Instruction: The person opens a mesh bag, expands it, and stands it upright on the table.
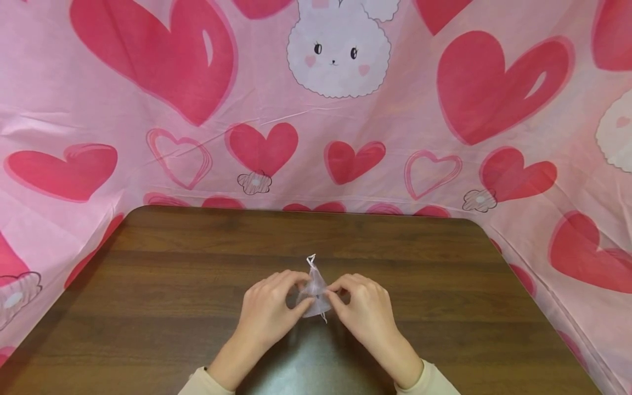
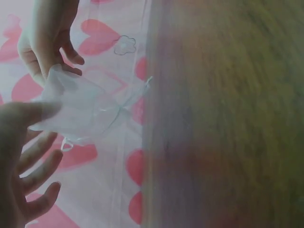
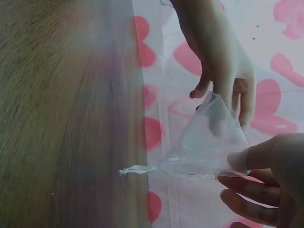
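Note:
A small sheer white drawstring pouch (image 1: 316, 286) is between my two hands, above the dark wooden table (image 1: 197, 340). My left hand (image 1: 269, 307) pinches one side of it between thumb and fingers. On the opposite side, my right hand (image 1: 366, 308) grips the pouch's edge with thumb and fingertips. A white cord (image 1: 310, 260) sticks out past the gathered far end. Another small cord loop (image 2: 67, 144) hangs from the pouch's side in the left wrist view. Through the thin fabric of the pouch (image 3: 204, 137), the right wrist view shows a left fingertip.
Behind the table hangs a pink cloth (image 1: 276, 104) printed with red hearts and a white rabbit face (image 1: 339, 55). It also runs down along both sides. The table's far edge (image 1: 296, 210) has rounded corners.

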A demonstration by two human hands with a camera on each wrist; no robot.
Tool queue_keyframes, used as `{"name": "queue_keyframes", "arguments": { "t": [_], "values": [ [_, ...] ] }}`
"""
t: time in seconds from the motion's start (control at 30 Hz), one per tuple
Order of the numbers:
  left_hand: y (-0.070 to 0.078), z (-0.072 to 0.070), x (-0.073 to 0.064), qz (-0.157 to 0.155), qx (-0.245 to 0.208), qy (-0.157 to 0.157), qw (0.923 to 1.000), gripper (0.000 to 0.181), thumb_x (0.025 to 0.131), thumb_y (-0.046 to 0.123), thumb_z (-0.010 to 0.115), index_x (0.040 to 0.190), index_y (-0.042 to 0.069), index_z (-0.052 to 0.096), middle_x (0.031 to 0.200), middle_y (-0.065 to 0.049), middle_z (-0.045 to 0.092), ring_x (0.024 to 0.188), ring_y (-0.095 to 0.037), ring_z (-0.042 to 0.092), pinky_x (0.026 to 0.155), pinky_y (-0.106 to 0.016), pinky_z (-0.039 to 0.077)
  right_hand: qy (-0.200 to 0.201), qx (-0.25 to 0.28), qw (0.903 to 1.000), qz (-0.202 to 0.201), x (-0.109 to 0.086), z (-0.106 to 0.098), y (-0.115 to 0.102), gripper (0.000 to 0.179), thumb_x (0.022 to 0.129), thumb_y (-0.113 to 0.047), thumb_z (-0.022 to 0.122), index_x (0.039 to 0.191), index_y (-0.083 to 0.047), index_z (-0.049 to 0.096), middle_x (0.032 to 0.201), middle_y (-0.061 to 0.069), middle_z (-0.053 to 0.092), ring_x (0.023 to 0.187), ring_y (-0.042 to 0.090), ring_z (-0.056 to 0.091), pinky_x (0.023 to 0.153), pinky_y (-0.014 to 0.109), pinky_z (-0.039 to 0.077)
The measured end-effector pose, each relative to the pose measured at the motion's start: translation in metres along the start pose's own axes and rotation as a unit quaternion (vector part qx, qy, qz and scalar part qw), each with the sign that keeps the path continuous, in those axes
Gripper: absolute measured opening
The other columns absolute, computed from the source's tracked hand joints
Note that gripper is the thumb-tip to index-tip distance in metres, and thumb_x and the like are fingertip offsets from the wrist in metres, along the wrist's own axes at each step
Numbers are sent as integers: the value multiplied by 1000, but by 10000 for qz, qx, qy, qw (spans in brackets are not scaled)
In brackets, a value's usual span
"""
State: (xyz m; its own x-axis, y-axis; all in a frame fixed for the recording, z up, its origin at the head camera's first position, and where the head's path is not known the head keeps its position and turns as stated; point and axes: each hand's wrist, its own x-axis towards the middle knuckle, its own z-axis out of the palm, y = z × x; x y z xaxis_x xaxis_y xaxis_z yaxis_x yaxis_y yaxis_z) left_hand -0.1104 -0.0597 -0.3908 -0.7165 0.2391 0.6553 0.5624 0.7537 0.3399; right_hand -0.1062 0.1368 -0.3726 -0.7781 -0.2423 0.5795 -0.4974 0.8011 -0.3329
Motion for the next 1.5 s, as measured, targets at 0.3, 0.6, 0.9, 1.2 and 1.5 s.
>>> {"name": "queue_keyframes", "arguments": {
  "t": [0.3, 0.6, 0.9, 1.2, 1.5],
  "values": [
    [2, 0, -1, 358, -95, 85, 9993, 31, 70, 28, 89, 98, 28, 76, 85, 17, 60, 71, -2, 58, 57, -25, 48, 64, 34, 9999, -98, -1, 1, 0, 28, 66, -8, 90, 71, -22, 66, 67, -11, 63, 57, 11, 58, 52, 24, 43],
    [-1, -1, 0, 235, 122, 543, 9982, 21, 67, 19, 90, 80, 27, 77, 88, 16, 62, 71, -5, 61, 54, -25, 47, -198, -88, 9998, 7, -2, -1, -2, 22, 70, -16, 89, 84, -22, 73, 70, -13, 63, 62, 8, 60, 54, 25, 44],
    [-2, 0, 1, 72, 209, 634, 9977, 26, 65, 12, 89, 78, 26, 71, 80, 17, 66, 70, -6, 63, 55, -27, 49, -407, -432, 9981, 176, -2, 0, -3, 14, 73, -18, 87, 77, -23, 75, 69, -13, 64, 61, 4, 55, 52, 25, 43],
    [-1, 1, 0, 70, 284, 399, 9988, 25, 68, 17, 88, 86, 28, 74, 73, 19, 62, 61, 1, 50, 51, -21, 41, -223, -223, 9995, 39, -1, 0, -2, 23, 69, -20, 91, 71, -26, 69, 68, -14, 64, 60, 7, 56, 53, 25, 44],
    [0, 2, -1, 16, 380, 367, 9986, 22, 65, 19, 89, 74, 29, 71, 69, 19, 61, 59, 0, 50, 52, -23, 42, -100, -136, 9999, -21, -1, 1, -1, 31, 67, -22, 92, 69, -25, 61, 63, -12, 57, 56, 2, 50, 50, 22, 39]
  ]
}}
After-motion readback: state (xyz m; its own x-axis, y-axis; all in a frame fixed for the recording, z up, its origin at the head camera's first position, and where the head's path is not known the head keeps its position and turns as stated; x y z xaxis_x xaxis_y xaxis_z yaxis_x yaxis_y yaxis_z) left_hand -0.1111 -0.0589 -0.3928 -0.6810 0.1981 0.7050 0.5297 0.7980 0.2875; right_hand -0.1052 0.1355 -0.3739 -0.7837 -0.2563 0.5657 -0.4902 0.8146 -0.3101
